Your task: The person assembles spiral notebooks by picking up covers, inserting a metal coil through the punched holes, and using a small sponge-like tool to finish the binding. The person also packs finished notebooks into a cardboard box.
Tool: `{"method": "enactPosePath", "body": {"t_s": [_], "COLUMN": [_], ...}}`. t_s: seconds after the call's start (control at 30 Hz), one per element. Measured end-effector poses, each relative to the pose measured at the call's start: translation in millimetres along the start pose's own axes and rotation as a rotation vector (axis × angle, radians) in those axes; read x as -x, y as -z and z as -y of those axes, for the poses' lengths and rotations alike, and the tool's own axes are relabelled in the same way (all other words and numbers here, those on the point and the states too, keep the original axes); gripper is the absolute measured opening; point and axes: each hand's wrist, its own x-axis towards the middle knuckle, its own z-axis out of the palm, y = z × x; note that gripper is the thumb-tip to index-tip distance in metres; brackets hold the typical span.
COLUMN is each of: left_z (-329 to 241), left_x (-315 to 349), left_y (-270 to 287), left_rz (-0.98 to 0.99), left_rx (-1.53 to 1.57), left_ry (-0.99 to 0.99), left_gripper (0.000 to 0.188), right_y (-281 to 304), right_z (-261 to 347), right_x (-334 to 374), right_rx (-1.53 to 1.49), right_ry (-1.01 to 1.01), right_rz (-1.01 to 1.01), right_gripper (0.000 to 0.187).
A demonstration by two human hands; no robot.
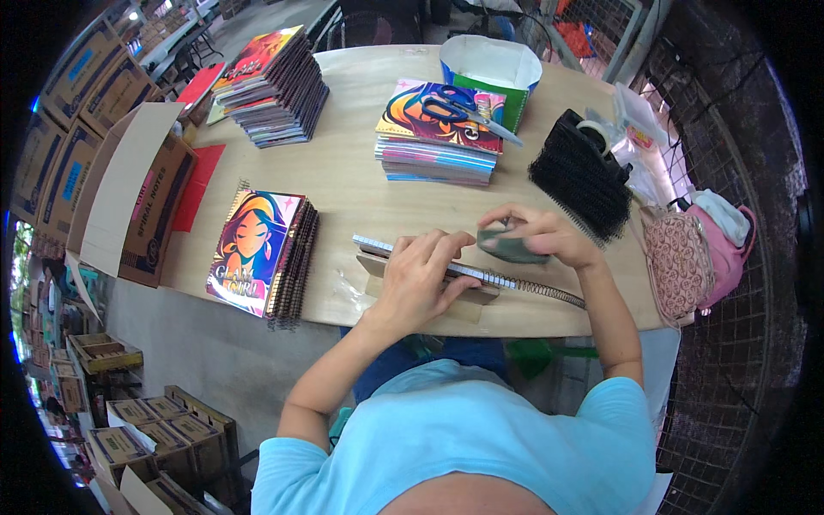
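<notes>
My left hand (419, 279) is closed on a notebook (374, 247) near the table's front edge, its punched edge facing up. A metal spiral coil (549, 292) runs along that edge and sticks out past the notebook's right end. Just above the coil, my right hand (554, 236) grips a dark green object (512, 246), smeared by motion; I cannot make out its kind. A brown board piece (468, 296) shows below the notebook. To the left stands a pile of spiral-bound notebooks (257, 253). Behind my hands, scissors (468, 113) lie on a stack of notebooks without coils (438, 163).
Loose black coils (579, 176) are heaped at the right, by a roll of tape (594, 137). A paper-lined bin (489, 60) and a tall notebook stack (275, 94) stand at the back. An open carton (142, 197) sits left; a pink bag (721, 249) sits right.
</notes>
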Motion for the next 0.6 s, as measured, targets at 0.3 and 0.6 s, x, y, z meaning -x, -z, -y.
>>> {"method": "enactPosePath", "body": {"t_s": [0.3, 0.6], "left_z": [9, 45], "left_x": [15, 10], "left_y": [11, -21], "left_rz": [-0.294, -0.386], "left_rx": [-0.387, 0.019], "left_ry": [0.148, 0.239], "left_gripper": [0.058, 0.055], "right_y": [2, 2], "right_z": [3, -9], "right_x": [-13, -17], "right_rx": [0.208, 0.781], "right_ry": [0.005, -0.315], "right_rz": [0.077, -0.217], "right_gripper": [0.035, 0.055]}}
